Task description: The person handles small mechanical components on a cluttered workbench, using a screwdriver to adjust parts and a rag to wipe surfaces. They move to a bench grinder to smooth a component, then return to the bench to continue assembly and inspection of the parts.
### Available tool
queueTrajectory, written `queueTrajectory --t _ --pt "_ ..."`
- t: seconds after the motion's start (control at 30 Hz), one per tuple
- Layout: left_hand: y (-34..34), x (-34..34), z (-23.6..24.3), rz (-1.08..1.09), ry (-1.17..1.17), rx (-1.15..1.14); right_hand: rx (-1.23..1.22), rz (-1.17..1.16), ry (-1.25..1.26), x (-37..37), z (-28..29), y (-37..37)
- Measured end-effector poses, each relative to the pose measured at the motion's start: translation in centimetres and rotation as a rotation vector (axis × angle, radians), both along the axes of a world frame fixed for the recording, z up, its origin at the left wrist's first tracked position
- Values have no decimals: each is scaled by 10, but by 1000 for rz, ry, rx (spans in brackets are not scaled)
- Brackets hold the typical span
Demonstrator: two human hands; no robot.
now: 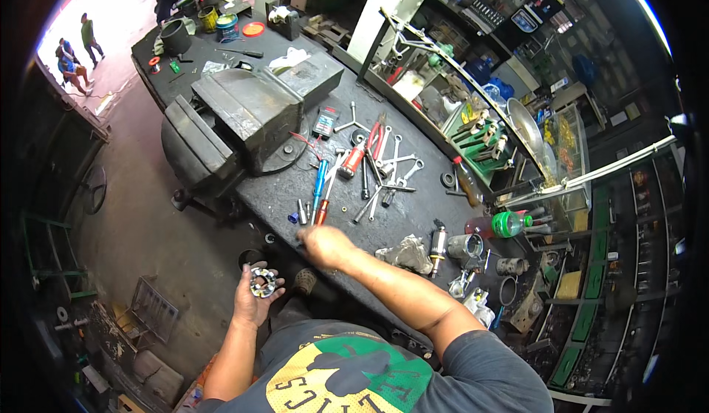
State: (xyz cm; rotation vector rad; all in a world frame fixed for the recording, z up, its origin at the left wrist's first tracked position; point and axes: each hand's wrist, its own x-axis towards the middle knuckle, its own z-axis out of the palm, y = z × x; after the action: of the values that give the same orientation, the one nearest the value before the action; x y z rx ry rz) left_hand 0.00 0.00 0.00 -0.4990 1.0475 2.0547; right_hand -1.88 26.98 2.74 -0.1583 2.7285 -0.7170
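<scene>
Left grip (pixel 253 304) loosely closed on round metal part (pixel 258 289), between thumb and fingers.

I see one ring-shaped metal part (pixel 263 282), shiny silver broken up by dark and pale patches, with an open centre. I've got it cradled in the left hand (pixel 251 304), round face toward camera, clear of the bench edge (pixel 283 239). Fine detail too small for me.

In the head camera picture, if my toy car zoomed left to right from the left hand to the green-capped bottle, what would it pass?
Left hand holding a ring-shaped metal part → right hand → crumpled gray cloth → shiny cylindrical tool → green-capped bottle.
</scene>
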Motion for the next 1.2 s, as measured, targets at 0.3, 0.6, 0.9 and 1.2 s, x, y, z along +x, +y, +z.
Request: queueTrajectory --t 0.3,0.6,0.9,1.2 --pt "13 -17 -1 -5 -79 12 -21 -199 -72 33 15 27" --pt "74 -35 10 -64 -54 149 151 -1169 -116 26 -16 187" --pt "106 -23 41 -10 -141 329 -564 -1311 -58 75 -38 202" --pt "171 21 105 23 -180 475 -557 -803 -2 194 99 90"
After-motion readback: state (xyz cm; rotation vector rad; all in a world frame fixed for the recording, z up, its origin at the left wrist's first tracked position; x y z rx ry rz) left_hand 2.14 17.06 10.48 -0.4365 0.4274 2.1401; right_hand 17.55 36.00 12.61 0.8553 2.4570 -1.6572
